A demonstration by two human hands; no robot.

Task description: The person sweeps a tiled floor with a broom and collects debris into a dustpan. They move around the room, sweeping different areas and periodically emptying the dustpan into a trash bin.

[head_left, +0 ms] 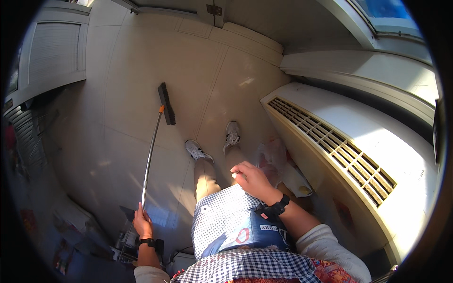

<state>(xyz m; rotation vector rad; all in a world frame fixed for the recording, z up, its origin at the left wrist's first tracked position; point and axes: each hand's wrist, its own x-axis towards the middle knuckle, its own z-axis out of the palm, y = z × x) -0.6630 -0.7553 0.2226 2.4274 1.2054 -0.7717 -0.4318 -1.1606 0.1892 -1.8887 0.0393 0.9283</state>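
My left hand [143, 222] is wrapped round the upper part of a long metal broom handle [150, 158]. The handle slants away from me across the floor to an orange joint [161, 109]. Beyond the joint, the dark bristled broom head [166, 103] rests on the floor, ahead and to the left of my shoes [197, 150]. My right hand [255, 180] hovers before my checked apron [222, 207] with nothing in it. Its fingers are loosely bent, with thumb and forefinger a little apart.
A long white cabinet unit with a slatted grille [332, 146] stands along the right. Thin plastic bags [273, 158] lie against its base near my right leg. At the far left is a white door panel [54, 47]. Shadowed clutter [71, 221] sits at the lower left.
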